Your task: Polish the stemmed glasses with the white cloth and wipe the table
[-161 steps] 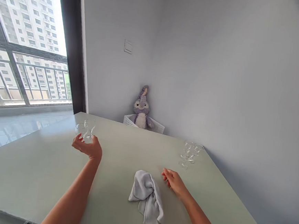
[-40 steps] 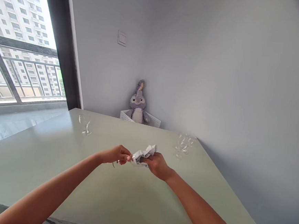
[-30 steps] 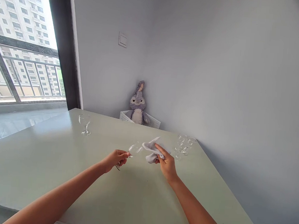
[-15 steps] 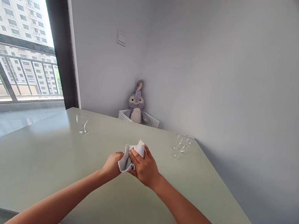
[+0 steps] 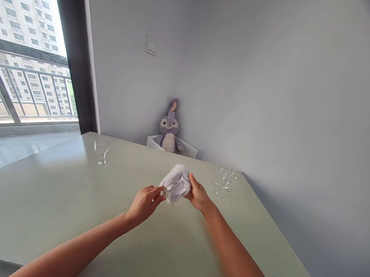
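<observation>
A white cloth (image 5: 177,178) is bunched above the middle of the table, around a clear glass (image 5: 168,193) that shows only in part. My left hand (image 5: 144,203) pinches the glass at its left end between thumb and fingers. From the right, my right hand (image 5: 197,194) grips the cloth, its thumb up along the edge and its other fingers mostly hidden. To the right, near the far edge, several clear glasses (image 5: 226,183) stand close together. One stemmed glass (image 5: 102,152) stands upright alone at the back left.
The pale green table (image 5: 71,202) reaches to the grey wall (image 5: 271,98). Behind its far edge, a purple plush toy (image 5: 169,131) sits in a white perforated basket (image 5: 189,151). A window with a railing (image 5: 31,88) is at the left.
My hands have moved apart, the right one up and to the right. The cloth has shifted up and right and is spread differently, and part of the glass now shows beside my left fingers.
</observation>
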Tool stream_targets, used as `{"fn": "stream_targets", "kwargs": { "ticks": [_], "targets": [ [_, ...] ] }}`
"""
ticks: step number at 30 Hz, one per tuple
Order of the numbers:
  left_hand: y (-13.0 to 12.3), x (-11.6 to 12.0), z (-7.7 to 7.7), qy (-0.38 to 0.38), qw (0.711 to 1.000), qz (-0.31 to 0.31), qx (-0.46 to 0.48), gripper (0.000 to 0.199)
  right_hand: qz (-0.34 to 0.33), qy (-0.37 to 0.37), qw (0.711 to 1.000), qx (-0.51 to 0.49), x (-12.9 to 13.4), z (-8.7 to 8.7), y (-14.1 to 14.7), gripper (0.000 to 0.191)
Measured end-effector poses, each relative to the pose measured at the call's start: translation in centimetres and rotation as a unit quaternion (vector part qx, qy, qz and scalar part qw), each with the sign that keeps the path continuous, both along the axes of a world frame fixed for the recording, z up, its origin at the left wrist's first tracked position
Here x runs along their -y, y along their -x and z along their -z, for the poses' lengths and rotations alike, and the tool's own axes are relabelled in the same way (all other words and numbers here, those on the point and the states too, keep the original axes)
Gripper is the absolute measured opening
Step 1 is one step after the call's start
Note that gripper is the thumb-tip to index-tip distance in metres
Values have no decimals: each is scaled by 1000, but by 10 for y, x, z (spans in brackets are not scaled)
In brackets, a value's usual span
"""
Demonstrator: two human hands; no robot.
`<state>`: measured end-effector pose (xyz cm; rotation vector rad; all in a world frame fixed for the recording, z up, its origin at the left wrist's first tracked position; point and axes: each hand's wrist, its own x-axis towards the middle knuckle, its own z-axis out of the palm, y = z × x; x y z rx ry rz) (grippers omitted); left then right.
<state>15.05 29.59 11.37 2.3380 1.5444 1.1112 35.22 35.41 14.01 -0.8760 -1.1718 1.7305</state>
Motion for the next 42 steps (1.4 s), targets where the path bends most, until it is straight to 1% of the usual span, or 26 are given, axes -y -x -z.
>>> {"fn": "stream_targets", "kwargs": {
  "ticks": [3,5,7,10,11,13,16,19,20,22,23,24,25,26,27,29,30,31,32,33,35,37,38,39,40,42],
  "targets": [
    [-6,-11,-2,60,994,-73,63,31,-9,-20,998,-55,10,3,11,50],
    [-10,-21,-1,56,991,-100,74,31,-2,-61,996,-70,17,3,23,53],
    [-16,-31,2,3,993,-101,61,31,32,-108,992,-60,23,4,38,51],
    [-30,-39,9,-96,989,-108,8,37,95,-179,979,-26,31,9,60,47],
    [-35,-39,11,-118,985,-121,-16,39,109,-198,974,-16,32,11,66,48],
    [-45,-36,15,-137,977,-149,-63,41,123,-217,968,-2,34,16,75,47],
    [-53,-25,18,-129,975,-165,-81,47,137,-193,972,-3,31,22,79,39],
    [-53,-16,17,-98,984,-145,-37,58,135,-148,979,-28,20,26,71,31],
    [-50,-15,15,-81,989,-125,-19,57,125,-130,983,-39,15,28,66,29],
    [-42,-18,11,-29,997,-67,38,47,95,-82,990,-64,5,30,55,28],
    [-37,-21,9,5,995,-46,89,39,73,-55,993,-77,1,31,50,29],
    [-31,-26,7,43,986,-34,157,33,49,-29,994,-92,-2,33,46,29],
    [-25,-30,5,82,968,-24,237,31,19,-7,994,-105,-4,35,43,30],
    [-19,-34,3,125,940,-7,318,32,-14,9,993,-118,-5,38,42,30],
    [-14,-37,2,170,903,24,394,36,-43,20,990,-132,-4,41,42,30],
    [-6,-41,-1,261,814,128,503,48,-91,33,983,-154,-2,47,44,30],
    [-4,-41,-2,300,770,184,532,51,-112,39,980,-160,0,49,45,30],
    [-2,-41,-3,330,735,225,548,53,-127,44,978,-161,1,51,46,30],
    [-1,-41,-4,350,713,247,556,52,-137,45,977,-156,3,51,47,30],
    [0,-40,-4,356,704,253,560,50,-143,41,979,-143,3,51,46,31],
    [0,-40,-3,345,714,235,562,45,-142,1,985,-95,2,48,44,30],
    [-2,-42,-1,324,735,183,567,44,-127,-82,989,-8,0,45,43,28],
    [-2,-43,2,316,744,146,570,46,-111,-135,983,56,-1,44,43,27],
    [-3,-44,4,311,752,105,572,48,-86,-194,968,132,-1,44,43,26],
    [-4,-45,7,309,757,65,573,49,-51,-261,938,220,-1,45,45,25],
    [-7,-44,11,307,759,2,574,50,28,-380,845,375,0,49,49,26]
  ]
}}
